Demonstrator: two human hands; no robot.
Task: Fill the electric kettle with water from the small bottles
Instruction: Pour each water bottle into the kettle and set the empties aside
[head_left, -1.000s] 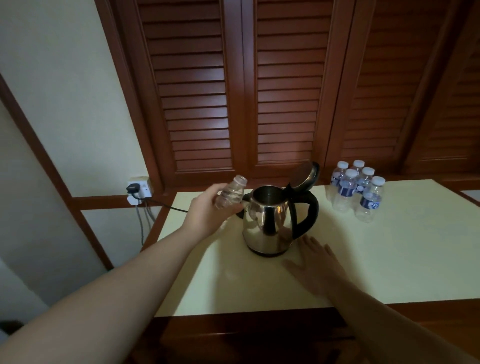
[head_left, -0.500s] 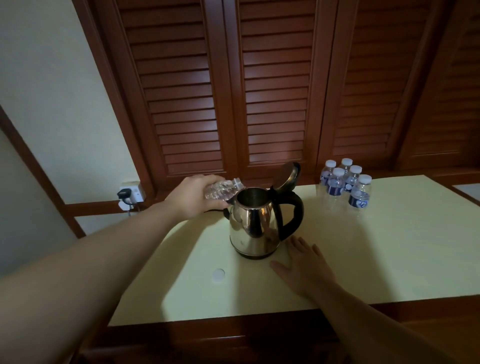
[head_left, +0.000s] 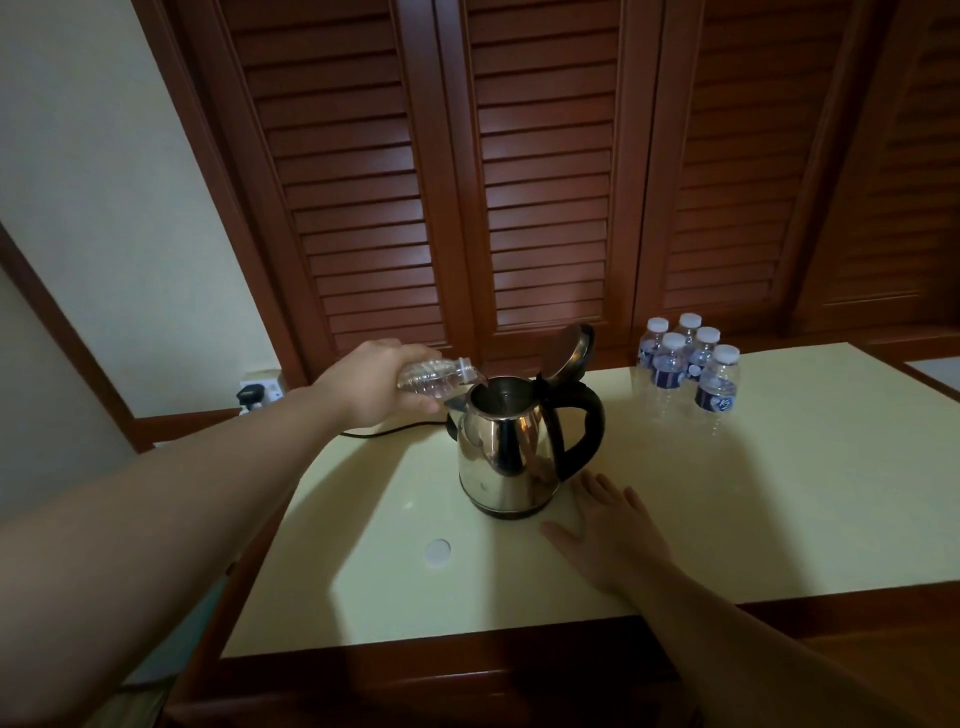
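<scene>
A steel electric kettle with a black handle stands mid-table, its lid hinged up and open. My left hand grips a small clear bottle, uncapped and tipped nearly horizontal, its neck over the kettle's left rim. My right hand lies flat on the table, fingers spread, just right of the kettle's base. Several capped small bottles with blue labels stand in a cluster at the back right.
A white bottle cap lies on the cream table in front of the kettle. A black cord runs from the kettle to a wall socket at left. Louvred wooden doors stand behind the table.
My left hand tipped the bottle from an upward tilt to nearly horizontal and brought its neck over the kettle's opening. My right hand stayed flat by the base.
</scene>
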